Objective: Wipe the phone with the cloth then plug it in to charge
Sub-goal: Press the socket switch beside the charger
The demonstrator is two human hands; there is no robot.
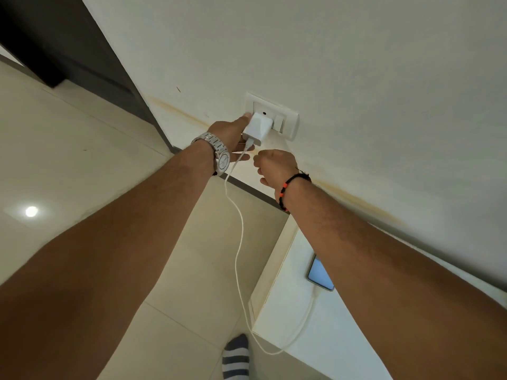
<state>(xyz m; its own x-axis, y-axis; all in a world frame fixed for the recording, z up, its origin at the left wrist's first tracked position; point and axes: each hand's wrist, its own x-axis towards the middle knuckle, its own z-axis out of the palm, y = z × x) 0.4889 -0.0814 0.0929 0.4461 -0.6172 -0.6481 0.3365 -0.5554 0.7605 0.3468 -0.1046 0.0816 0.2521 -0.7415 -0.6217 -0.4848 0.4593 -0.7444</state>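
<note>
A white charger brick sits at the wall socket plate, and my left hand grips it from the left side. Just below and to the right, my right hand is curled shut and apart from the brick; nothing shows in it. A white cable runs from the brick down past the table edge and up to the phone. The phone lies screen up on the white table, partly hidden by my right forearm. No cloth is visible.
The white wall fills the upper right. A dark door frame stands at the upper left. Beige floor tiles lie below, and a striped sock on a foot shows at the bottom.
</note>
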